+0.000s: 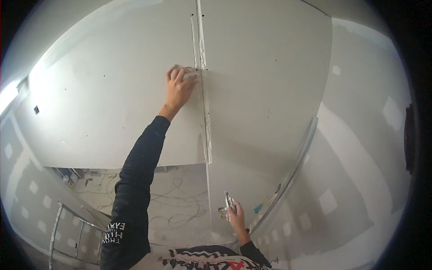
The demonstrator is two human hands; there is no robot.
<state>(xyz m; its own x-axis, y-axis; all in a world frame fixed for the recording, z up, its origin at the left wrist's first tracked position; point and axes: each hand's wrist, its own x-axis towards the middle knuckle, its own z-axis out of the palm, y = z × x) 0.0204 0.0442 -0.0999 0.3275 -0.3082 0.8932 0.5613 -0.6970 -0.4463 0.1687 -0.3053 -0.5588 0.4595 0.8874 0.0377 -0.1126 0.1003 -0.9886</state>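
My left hand point(178, 90) reaches up to the plasterboard wall point(135, 108), its fingers bent at the joint. Something thin and whitish point(189, 69) lies at the fingertips; what it is I cannot make out. White compound is smeared along the vertical board joint point(208, 128), above and below that hand. Low and to the right, my right hand point(237, 218) is closed round a slim hand tool point(230, 201) with white smears, held away from the wall. Its exact kind is too small to tell.
A metal ladder frame point(57, 225) stands at lower left. Cables point(175, 216) coil over the floor below the board's lower edge. A long metal profile point(294, 157) leans in the right corner. Filled patches dot the right wall point(360, 157), and a bright lamp point(8, 96) shines at far left.
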